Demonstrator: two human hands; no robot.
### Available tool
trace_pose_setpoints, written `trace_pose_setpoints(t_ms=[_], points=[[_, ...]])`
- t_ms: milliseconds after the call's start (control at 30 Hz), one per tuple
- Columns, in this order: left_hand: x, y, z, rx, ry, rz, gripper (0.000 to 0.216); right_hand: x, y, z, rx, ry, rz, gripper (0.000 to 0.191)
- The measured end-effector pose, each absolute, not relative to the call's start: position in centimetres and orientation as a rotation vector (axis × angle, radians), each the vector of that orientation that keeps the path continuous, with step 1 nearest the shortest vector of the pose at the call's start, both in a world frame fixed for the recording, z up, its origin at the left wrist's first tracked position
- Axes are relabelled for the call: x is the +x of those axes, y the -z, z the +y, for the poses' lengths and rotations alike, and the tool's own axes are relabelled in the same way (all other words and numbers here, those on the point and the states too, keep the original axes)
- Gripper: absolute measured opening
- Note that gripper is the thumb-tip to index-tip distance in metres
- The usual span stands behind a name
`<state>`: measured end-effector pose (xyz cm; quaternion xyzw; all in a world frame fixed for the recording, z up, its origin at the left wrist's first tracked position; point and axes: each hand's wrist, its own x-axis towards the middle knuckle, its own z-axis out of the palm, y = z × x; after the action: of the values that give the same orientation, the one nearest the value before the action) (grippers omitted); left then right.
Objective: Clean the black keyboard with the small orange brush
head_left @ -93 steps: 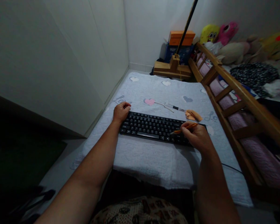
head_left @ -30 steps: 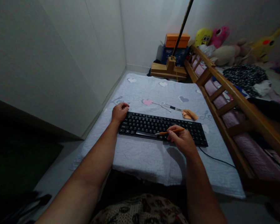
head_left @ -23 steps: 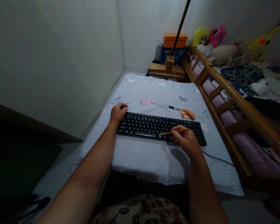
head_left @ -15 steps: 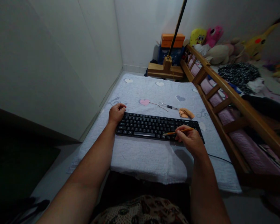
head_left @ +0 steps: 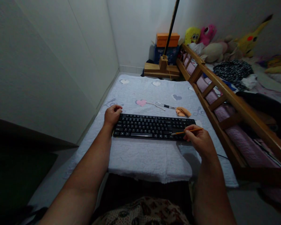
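The brush point(head_left: 181, 132) has shifted rightward over the keyboard point(head_left: 140, 127), right hand point(head_left: 199, 139) pinching it. Left hand point(head_left: 112, 115) curls at the keyboard's left end — grip unclear.

An orange rectangular box point(head_left: 168, 40) sits on a dark blue box point(head_left: 173, 54) at top centre, behind a slanting black pole point(head_left: 172, 25). At upper right, a brown slatted wooden bed rail point(head_left: 229, 90) runs diagonally, a black-and-white patterned cloth point(head_left: 234, 70) beyond it.
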<state>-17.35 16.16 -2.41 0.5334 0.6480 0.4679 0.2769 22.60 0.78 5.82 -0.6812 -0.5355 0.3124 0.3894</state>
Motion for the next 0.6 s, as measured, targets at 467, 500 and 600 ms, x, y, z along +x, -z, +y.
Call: trace_pose_setpoints(t_ms=[467, 500, 600], points=[[-17.5, 2.6, 16.0, 1.414, -1.308, 1.702, 0.022, 17.3, -4.6, 1.0, -1.536, -0.689, -1.446, 0.017], [-17.4, 2.6, 16.0, 1.416, -1.312, 1.701, 0.022, 17.3, -4.5, 0.9, -1.538, -0.673, -1.458, 0.017], [-17.4, 2.5, 15.9, 1.417, -1.310, 1.701, 0.021, 17.6, -4.4, 0.8, -1.533, -0.692, -1.509, 0.020]])
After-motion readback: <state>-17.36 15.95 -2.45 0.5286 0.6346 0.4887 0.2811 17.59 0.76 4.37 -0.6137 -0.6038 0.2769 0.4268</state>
